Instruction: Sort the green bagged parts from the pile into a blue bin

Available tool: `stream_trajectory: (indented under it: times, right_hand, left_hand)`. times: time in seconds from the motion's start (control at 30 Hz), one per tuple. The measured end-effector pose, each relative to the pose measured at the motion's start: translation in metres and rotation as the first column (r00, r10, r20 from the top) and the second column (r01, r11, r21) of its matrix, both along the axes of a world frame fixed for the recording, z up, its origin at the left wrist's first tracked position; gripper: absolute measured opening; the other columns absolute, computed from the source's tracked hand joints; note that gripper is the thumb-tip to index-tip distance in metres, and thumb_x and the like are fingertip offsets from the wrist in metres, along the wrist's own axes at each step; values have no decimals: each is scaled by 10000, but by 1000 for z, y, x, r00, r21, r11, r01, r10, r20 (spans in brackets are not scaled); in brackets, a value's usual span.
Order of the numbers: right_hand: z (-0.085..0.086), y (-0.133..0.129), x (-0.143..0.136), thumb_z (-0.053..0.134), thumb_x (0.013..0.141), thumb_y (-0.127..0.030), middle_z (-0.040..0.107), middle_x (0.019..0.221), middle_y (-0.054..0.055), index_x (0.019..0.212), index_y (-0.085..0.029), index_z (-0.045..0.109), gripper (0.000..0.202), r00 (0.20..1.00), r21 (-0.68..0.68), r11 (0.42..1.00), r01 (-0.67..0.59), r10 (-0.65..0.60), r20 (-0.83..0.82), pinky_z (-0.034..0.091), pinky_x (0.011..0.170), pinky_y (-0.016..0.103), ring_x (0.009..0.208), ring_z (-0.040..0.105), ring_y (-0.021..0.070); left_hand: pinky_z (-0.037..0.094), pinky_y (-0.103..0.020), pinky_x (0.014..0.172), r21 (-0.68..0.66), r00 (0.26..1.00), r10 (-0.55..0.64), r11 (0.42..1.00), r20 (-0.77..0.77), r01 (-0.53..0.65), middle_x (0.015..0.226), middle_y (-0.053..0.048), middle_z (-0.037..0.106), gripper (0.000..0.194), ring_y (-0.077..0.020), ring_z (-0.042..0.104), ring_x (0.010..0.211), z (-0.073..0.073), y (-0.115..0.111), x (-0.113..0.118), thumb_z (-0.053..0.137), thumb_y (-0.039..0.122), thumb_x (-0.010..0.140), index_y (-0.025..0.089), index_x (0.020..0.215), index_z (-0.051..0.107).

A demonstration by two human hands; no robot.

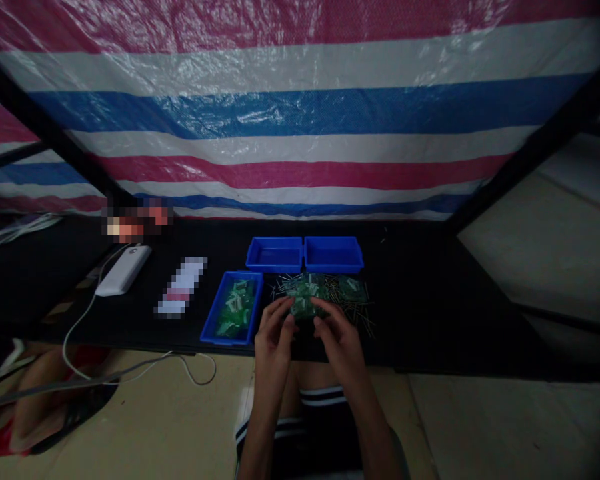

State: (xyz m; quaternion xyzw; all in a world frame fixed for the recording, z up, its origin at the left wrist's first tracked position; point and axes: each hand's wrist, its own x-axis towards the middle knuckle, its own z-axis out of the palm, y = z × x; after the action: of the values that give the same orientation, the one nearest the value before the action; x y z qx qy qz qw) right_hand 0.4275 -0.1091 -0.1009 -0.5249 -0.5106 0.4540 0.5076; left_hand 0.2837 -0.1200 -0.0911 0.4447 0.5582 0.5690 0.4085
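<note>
My left hand and my right hand pinch a small green-tinted plastic bag from its two sides. Small pale pieces show through the film; their kind is too blurred to tell. Around and behind the bag lie many loose thin metal pieces, like screws or nails, spread on the black table. Another green bag rests among them to the right. Left of my hands, a blue tray holds several similar green bags with pale pieces inside.
Two blue trays stand side by side behind the metal pieces. A white power bank with a cable lies on the left of the black table. A striped tarp hangs behind. Another person's leg shows at lower left.
</note>
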Motion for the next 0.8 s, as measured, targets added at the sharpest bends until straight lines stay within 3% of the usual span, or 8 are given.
stream_trajectory:
  times: [0.13,0.3,0.47,0.6,0.63,0.7,0.8]
  right_hand:
    - [1,0,3,662,955,-424,721,1153,85,1269,-241,735,370,992,-30,999,-20,16,-125,542,669,294,756,646,159]
    - [1,-1,5,756,900,-381,707,1048,34,1352,-267,643,480,986,-15,994,104,-106,-131,502,658,267,697,588,129]
    - [5,0,6,739,903,-411,643,824,18,939,-205,759,210,994,35,994,105,-104,-30,453,630,266,704,559,149]
    - [7,0,10,756,875,-400,556,736,-7,913,-201,774,203,979,62,977,202,-201,-13,440,614,260,669,515,140]
    - [8,-1,11,759,868,-405,545,706,-13,909,-200,776,210,976,47,975,219,-218,-19,435,600,257,649,506,137]
    - [8,-2,14,755,866,-412,529,651,-24,906,-199,776,218,974,12,975,223,-223,-41,418,565,250,604,488,130]
    - [8,-4,17,728,877,-388,539,592,-37,919,-209,770,189,980,-2,987,163,-162,-111,403,526,242,539,482,122]
  left_hand:
    - [567,-303,746,-11,994,-69,997,87,70,1399,-113,617,365,-151,649,808,15,-4,4,652,486,974,260,1223,794]
    - [511,-296,715,-17,951,-135,989,278,145,1270,-132,651,389,-133,599,753,24,-7,7,662,480,963,198,1185,812]
    - [464,-275,653,14,891,-127,991,436,134,1230,-135,660,387,-118,601,714,21,-5,10,688,462,930,161,1133,821]
    - [470,-270,656,-40,924,-63,996,376,84,1303,-136,676,367,-127,618,726,16,-3,10,681,498,927,167,1038,793]
    - [463,-262,642,-62,942,-45,996,332,69,1262,-125,696,369,-123,608,709,14,-3,9,686,519,921,170,997,779]
    - [422,-239,586,-113,971,-32,992,238,60,971,-79,735,417,-112,559,627,9,-4,9,674,580,922,171,919,752]
    - [314,-225,487,-215,971,-115,963,209,160,516,13,509,597,-101,432,472,4,-5,11,537,692,967,155,781,723]
